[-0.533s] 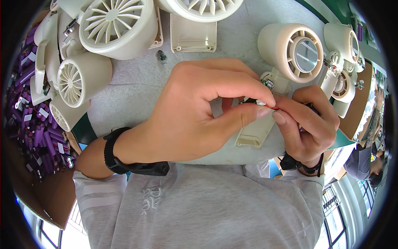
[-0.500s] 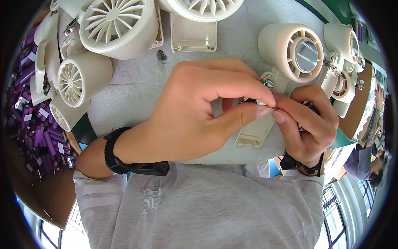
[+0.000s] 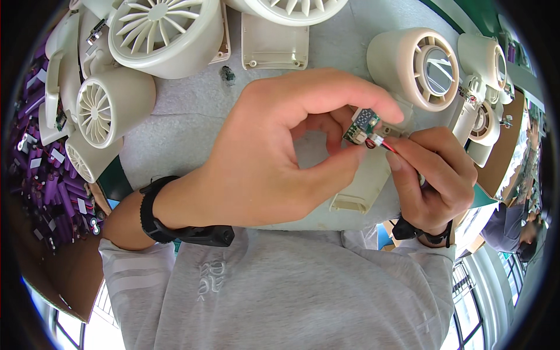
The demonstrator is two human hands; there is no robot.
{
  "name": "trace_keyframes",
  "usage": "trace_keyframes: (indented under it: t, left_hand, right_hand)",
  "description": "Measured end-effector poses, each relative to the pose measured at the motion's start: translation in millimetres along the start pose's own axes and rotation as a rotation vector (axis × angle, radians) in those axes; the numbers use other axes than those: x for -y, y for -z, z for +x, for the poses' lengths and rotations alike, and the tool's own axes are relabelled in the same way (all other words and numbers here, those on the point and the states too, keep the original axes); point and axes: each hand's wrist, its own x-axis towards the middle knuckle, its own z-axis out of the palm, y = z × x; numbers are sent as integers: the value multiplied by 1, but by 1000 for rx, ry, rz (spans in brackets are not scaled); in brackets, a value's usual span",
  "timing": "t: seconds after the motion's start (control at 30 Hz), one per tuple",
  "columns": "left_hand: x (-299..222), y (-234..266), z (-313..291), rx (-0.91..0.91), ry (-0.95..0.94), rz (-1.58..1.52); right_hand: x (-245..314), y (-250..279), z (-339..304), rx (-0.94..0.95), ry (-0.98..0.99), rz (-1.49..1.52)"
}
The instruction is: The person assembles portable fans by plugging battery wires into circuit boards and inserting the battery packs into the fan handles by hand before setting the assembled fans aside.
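A small green circuit board (image 3: 363,125) sits between the curled fingers of my left hand (image 3: 274,154). My left thumb is by its lower edge, while the index finger arches over it and other fingers reach behind. A white plug (image 3: 377,140) with red and black wires is close beside the board; whether it is seated in a socket is unclear. My right hand (image 3: 434,175) pinches the wires between thumb and forefinger, and its other fingers curl around something mostly hidden. Beneath both hands lies a cream plastic fan housing (image 3: 360,195), partly covered by them.
Large cream fan heads (image 3: 160,41) stand at the far left, near an open rectangular shell (image 3: 274,44). Another round fan head (image 3: 411,70) is beyond my right hand, with more fan parts (image 3: 481,119) further right. A cardboard box of purple battery cells (image 3: 52,192) is at left.
My left index finger and thumb have spread apart and the circuit board has come up into view between them. The white plug now shows. My right hand keeps its pinch on the wires.
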Motion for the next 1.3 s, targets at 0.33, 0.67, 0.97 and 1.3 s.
trace_keyframes:
  t: [0.33,0.67,0.97,1.3]
  left_hand:
    - [-7,0,1,-39,49,-11]
    - [-4,2,3,-33,9,9]
    - [-1,3,7,5,-207,370]
    - [-1,0,5,-24,-258,552]
  right_hand:
    - [4,2,0,53,8,-30]
    - [-2,-2,-1,-46,180,-158]
    - [1,2,-2,74,68,0]
    - [5,-9,-6,-70,-40,-4]
